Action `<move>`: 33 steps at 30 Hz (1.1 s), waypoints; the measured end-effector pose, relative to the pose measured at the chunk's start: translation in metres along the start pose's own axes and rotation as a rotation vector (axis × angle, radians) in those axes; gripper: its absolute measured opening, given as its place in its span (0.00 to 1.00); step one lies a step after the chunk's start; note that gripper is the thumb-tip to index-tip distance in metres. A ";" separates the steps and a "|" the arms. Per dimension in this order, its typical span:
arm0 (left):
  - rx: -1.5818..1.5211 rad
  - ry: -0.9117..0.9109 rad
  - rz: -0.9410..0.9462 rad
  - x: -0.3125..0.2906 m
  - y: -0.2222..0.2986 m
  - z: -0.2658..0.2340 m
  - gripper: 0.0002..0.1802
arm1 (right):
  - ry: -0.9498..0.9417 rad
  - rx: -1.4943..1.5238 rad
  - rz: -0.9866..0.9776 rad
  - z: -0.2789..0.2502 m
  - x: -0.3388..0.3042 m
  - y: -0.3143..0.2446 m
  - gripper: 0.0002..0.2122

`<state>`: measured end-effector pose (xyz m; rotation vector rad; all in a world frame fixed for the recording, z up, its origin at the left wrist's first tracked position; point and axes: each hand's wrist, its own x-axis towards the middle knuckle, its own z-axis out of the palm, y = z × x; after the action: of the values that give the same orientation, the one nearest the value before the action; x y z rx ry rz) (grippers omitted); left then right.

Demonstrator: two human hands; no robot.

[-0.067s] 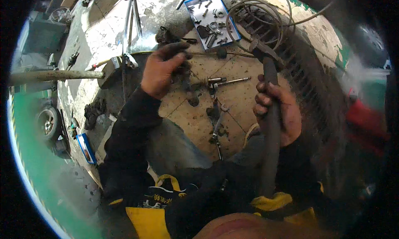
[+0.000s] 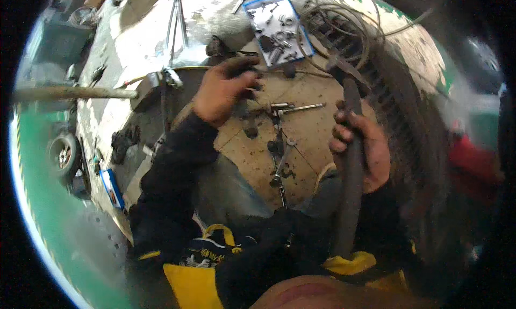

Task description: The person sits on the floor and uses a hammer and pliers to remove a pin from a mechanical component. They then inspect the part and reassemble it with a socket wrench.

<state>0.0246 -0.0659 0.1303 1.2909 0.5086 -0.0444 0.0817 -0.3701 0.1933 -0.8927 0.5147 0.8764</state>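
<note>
My right hand (image 2: 368, 147) is wrapped round the dark handle of a hammer (image 2: 352, 185). The hammer stands nearly upright in view, its head (image 2: 346, 72) at the far end and its handle running toward my body. My left hand (image 2: 223, 91) hovers over the tan floor board, thumb apart from blackened, slightly bent fingers, with nothing visible in it. Just beyond the left fingers lies a dark, lumpy part (image 2: 217, 48). Between my hands, a ratchet-like metal tool (image 2: 277, 109) and a long extension bar (image 2: 302, 107) lie on the board.
A blue-rimmed white tray (image 2: 248, 16) of bolts and rings lies ahead. Beside it are a coiled hose (image 2: 371, 45) and a dark ribbed track-like strip (image 2: 408, 99). At left are a pale pole (image 2: 80, 94), a wheel (image 2: 63, 153) and a small blue box (image 2: 112, 188).
My left hand has shifted slightly right and toward me. The view has moved a little, so the tray and floor sit slightly differently. The hammer stays in my right hand.
</note>
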 end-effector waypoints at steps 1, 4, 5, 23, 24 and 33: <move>0.012 -0.067 0.011 0.004 -0.003 0.020 0.20 | -0.019 0.029 -0.004 -0.002 -0.002 -0.005 0.10; -0.037 -0.131 -0.038 0.010 -0.029 0.060 0.21 | -0.051 0.174 0.020 -0.005 0.003 -0.011 0.08; -0.115 -0.124 -0.049 0.009 -0.041 0.069 0.21 | -0.077 0.182 0.016 -0.006 0.006 -0.013 0.07; -0.202 0.374 -0.457 -0.091 -0.061 0.045 0.22 | 0.358 -0.147 0.397 0.010 0.013 0.048 0.09; -0.329 0.425 -0.473 -0.104 -0.069 0.042 0.22 | 0.346 -0.138 0.404 0.007 0.010 0.059 0.09; -0.215 0.398 -0.678 -0.227 -0.164 0.069 0.26 | 0.420 -0.427 0.488 -0.062 -0.071 0.181 0.12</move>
<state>-0.2049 -0.2337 0.0821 0.8694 1.2446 -0.2933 -0.1102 -0.3928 0.1279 -1.3875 0.9570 1.2778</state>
